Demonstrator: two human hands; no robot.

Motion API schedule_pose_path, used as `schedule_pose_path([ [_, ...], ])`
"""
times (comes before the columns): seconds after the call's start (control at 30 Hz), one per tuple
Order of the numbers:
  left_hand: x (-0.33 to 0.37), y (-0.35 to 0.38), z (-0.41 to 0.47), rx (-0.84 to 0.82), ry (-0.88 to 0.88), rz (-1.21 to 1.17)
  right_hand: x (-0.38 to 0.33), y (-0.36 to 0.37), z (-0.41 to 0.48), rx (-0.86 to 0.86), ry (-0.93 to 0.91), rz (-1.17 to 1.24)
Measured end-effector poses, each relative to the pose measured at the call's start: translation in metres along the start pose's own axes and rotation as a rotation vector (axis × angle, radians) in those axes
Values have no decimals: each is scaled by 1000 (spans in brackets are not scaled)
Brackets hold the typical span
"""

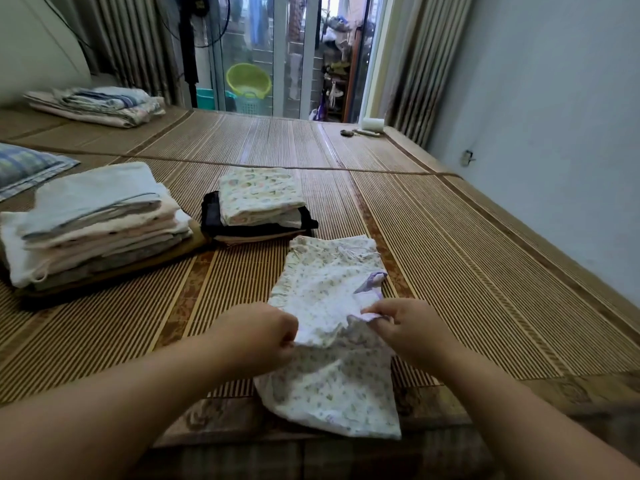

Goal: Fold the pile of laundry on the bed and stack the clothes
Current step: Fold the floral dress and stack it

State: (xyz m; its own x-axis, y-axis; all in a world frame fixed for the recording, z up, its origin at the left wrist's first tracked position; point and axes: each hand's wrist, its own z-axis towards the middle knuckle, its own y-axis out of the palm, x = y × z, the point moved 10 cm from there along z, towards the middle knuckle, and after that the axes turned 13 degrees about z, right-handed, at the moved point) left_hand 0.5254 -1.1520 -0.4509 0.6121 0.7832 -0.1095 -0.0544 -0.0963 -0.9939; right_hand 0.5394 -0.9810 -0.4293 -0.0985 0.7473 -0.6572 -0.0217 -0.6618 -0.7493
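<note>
I've got my left hand (pixel 266 332) and right hand (pixel 403 325) both pinching the floral garment (pixel 329 341) mid-fold, so I'd keep the edges level and lay them down flat.

Forearms extended forward; left hand (pixel 266 332) and right hand (pixel 405 327) each pinch the floral garment (pixel 329 386), fingers curled.

My white floral garment (pixel 322 292) is lying lengthwise on the bed (pixel 450 271) in front of me. Its near half is spreading flat toward the edge, and its middle is bunching up where my left hand (pixel 258 332) and right hand (pixel 403 329) are pinching it. Purple trim is showing on its right side. Just beyond it a small folded stack (pixel 258 202) is sitting, a floral piece topping dark ones. Left of that, a taller stack (pixel 93 220) of pale folded clothes is resting.
</note>
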Motion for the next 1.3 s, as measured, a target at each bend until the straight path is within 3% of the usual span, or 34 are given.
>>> schedule_pose_path([
  [0.13,-3,16,-15,-92,165,25,8,43,-30,-386,99,-49],
  [0.17,-3,24,-19,-115,192,38,9,49,-33,-399,90,-65],
  [0.3,-2,46,-30,-171,210,-55,19,54,-25,-129,43,-196],
  [0.43,14,78,-40,-330,273,75,54,97,-32,-361,181,-353],
  [0.63,32,85,-42,-435,333,117,69,80,-14,-442,116,-378],
  [0.8,28,79,-45,-350,381,92,34,82,-39,-478,-63,-286],
  [0.93,27,61,-37,-159,400,106,35,93,-61,-549,-55,-364],
  [1.0,25,46,-28,-89,302,-69,30,92,-60,-488,-32,-366],
  [1.1,11,20,-17,60,86,-546,13,87,-55,-353,1,-387],
  [1.2,1,-2,-13,160,50,-779,7,70,-49,-207,40,-434],
  [1.3,-6,-6,-15,106,61,-901,11,35,-40,-101,46,-280],
])
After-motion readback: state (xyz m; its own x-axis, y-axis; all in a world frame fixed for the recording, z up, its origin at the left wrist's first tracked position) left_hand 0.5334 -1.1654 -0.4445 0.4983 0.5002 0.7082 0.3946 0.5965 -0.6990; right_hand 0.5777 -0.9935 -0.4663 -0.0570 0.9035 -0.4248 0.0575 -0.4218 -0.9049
